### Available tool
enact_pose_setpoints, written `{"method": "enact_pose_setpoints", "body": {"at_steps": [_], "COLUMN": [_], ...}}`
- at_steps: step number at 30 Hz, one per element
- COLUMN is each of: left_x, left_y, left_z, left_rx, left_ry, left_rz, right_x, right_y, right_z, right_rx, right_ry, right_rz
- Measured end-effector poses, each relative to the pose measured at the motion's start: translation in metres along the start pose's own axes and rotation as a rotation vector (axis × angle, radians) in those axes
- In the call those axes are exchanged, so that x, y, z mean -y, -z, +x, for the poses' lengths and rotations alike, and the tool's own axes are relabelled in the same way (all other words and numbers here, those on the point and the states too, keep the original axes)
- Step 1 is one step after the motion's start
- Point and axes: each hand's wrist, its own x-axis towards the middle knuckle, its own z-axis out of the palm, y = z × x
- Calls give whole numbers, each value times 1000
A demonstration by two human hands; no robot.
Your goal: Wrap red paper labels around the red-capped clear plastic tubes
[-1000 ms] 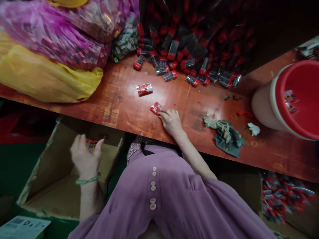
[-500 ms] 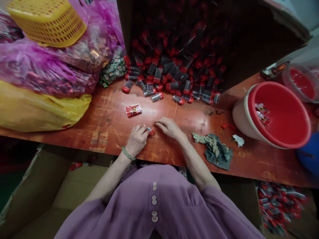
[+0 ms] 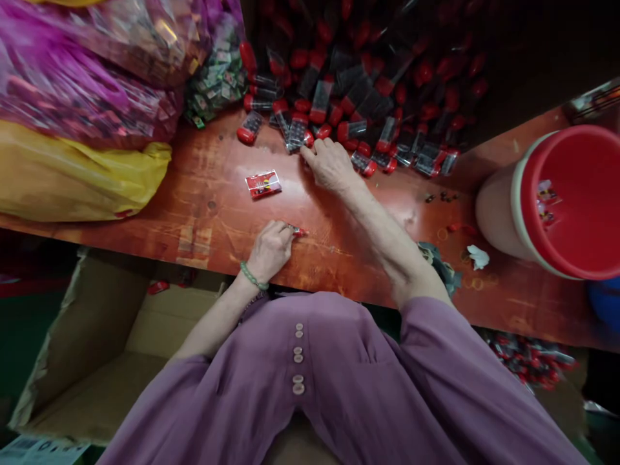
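Head view: the right hand [image 3: 330,165] has left the middle of the reddish wooden desk [image 3: 213,213], where it lay half a second ago beside the left, and now reaches to the far edge. Its fingers are spread and lie on the near fringe of the heap of clear plastic tubes with red caps [image 3: 358,97]. Whether it has closed on a tube yet I cannot tell.

The left hand [image 3: 271,248], a green bead bracelet [image 3: 252,277] at its wrist, has stayed near the desk's front edge. It is curled around a small red-tipped piece [image 3: 297,230], probably one of the same tubes or a packet, which juts from the fingertips and touches the wood.

A flat red printed packet [image 3: 263,183] lies alone between the two hands, touched by neither and in much the same spot as before.

By my judgement, one piece is held ready in the left hand while the right fetches the next from the heap.

At the desk's right end stands a red plastic bucket [image 3: 527,194]. Pink and yellow plastic bags [image 3: 72,129] crowd the far left corner. An open cardboard box [image 3: 92,336] sits below the front edge.
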Motion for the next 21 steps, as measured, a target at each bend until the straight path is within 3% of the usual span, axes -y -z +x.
{"method": "enact_pose_setpoints", "body": {"at_steps": [3,6,8,12,16,21], "left_x": [4,1,-5,-21,-32,-34], "left_y": [2,10,17,29,33,32], "left_z": [-2,-5,-8,-13,-21,-32], "left_rx": [-94,-205,-249,-233,-199,-172], "left_ry": [78,179,211,207,196,209], "left_rz": [-142,-377,-490,-604,-688,-778], "right_x": [-4,-1,8,44,71,71], "right_y": [-2,-4,-5,-4,0,7], "right_z": [-27,-74,-109,-164,-186,-195], "right_rx": [-74,-303,-457,-573,-540,-373], "right_ry": [-64,-98,-116,-179,-104,-1], "right_rz": [146,476,793,1188,1280,1129]}}
